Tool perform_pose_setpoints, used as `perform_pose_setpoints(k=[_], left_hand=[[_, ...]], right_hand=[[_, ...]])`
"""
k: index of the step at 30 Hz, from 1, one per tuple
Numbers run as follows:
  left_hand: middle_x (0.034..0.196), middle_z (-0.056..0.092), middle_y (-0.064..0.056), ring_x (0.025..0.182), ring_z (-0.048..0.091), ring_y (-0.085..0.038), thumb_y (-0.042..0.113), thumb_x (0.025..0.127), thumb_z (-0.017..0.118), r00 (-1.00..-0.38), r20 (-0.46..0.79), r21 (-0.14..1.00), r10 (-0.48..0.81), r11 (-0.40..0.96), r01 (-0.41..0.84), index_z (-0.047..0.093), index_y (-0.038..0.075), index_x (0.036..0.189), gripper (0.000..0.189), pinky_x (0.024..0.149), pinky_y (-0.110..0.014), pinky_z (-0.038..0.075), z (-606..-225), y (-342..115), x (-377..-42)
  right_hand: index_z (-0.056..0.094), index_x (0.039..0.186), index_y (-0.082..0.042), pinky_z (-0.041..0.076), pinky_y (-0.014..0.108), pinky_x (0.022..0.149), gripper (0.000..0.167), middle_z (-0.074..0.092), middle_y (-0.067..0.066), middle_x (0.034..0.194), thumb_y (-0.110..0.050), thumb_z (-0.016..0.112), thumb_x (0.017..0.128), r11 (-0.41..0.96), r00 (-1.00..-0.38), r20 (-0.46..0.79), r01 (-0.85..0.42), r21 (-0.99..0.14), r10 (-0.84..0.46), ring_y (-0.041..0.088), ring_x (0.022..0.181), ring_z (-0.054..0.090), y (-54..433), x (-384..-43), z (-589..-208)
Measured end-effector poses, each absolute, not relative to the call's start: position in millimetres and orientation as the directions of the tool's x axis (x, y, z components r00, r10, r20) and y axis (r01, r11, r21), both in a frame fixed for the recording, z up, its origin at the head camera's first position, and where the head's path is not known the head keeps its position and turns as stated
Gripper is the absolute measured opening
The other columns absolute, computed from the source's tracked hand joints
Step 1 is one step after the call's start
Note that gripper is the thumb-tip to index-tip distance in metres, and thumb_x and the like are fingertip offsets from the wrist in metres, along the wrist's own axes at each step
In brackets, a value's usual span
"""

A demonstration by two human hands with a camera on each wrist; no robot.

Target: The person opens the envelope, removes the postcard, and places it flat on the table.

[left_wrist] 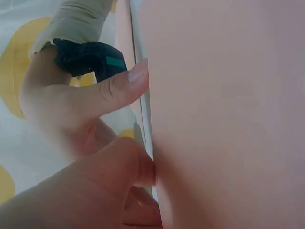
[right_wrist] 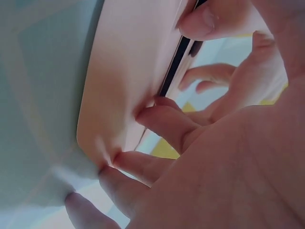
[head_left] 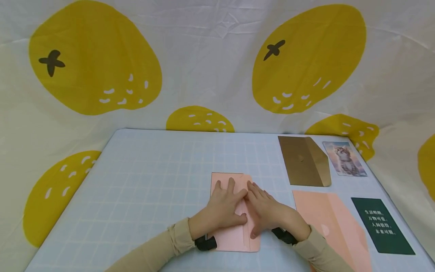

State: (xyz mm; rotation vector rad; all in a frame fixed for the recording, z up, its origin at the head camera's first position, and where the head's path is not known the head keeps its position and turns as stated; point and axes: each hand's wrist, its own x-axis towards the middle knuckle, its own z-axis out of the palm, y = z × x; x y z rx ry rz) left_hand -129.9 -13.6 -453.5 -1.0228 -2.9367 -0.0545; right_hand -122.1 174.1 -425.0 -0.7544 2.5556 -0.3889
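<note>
A pale pink envelope (head_left: 228, 238) lies upright on the table in front of me, its flap (head_left: 254, 241) along the right side. My left hand (head_left: 222, 207) rests on the envelope's body with fingers spread. The fingertips of my right hand (head_left: 270, 211) touch the flap near its upper part, close to the left fingers. In the right wrist view the flap (right_wrist: 119, 81) stands slightly raised, and a dark gap runs beside it under the fingers. Pink paper (left_wrist: 224, 95) fills much of the left wrist view. What lies inside the envelope is hidden.
To the right, a larger salmon-pink envelope (head_left: 323, 211) lies partly under the right forearm. Beyond it is a brown envelope (head_left: 295, 162), beside a kitten card (head_left: 344, 160). A dark green card (head_left: 382, 240) with white writing lies near the table's (head_left: 136, 181) right edge.
</note>
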Motion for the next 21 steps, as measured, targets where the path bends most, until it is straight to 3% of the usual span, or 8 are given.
perform_pose_setpoints(k=[6, 14, 21], left_hand=[[0.126, 0.050, -0.023, 0.061, 0.061, -0.027, 0.051, 0.084, 0.054, -0.784, 0.046, 0.063, 0.619, 0.781, 0.621, 0.052, 0.022, 0.129, 0.053, 0.100, -0.066, 0.033, -455.1, -13.0, -129.3], [0.111, 0.050, -0.014, 0.053, 0.050, -0.021, 0.051, 0.085, 0.052, -0.779, 0.046, 0.086, 0.626, 0.774, 0.627, 0.054, 0.024, 0.123, 0.047, 0.096, -0.063, 0.037, -451.2, -15.0, -132.3], [0.096, 0.046, -0.004, 0.057, 0.045, -0.017, 0.048, 0.083, 0.055, -0.767, 0.074, 0.137, 0.637, 0.755, 0.641, 0.048, 0.020, 0.105, 0.037, 0.089, -0.054, 0.044, -447.3, -19.7, -137.4]], right_hand=[[0.017, 0.153, 0.008, 0.018, 0.060, 0.114, 0.128, 0.005, 0.028, 0.162, -0.039, 0.094, 0.062, 0.799, -0.750, -0.323, -0.438, -0.411, -0.577, 0.043, 0.149, 0.006, 173.6, -122.0, -424.6], [0.012, 0.154, 0.009, 0.016, 0.059, 0.115, 0.131, 0.002, 0.026, 0.162, -0.038, 0.094, 0.063, 0.793, -0.744, -0.330, -0.426, -0.436, -0.581, 0.043, 0.149, 0.005, 174.9, -121.5, -422.2], [0.029, 0.146, 0.008, 0.018, 0.062, 0.113, 0.114, 0.004, 0.030, 0.161, -0.036, 0.094, 0.063, 0.766, -0.727, -0.310, -0.450, -0.458, -0.612, 0.046, 0.148, 0.007, 177.0, -122.8, -421.3]])
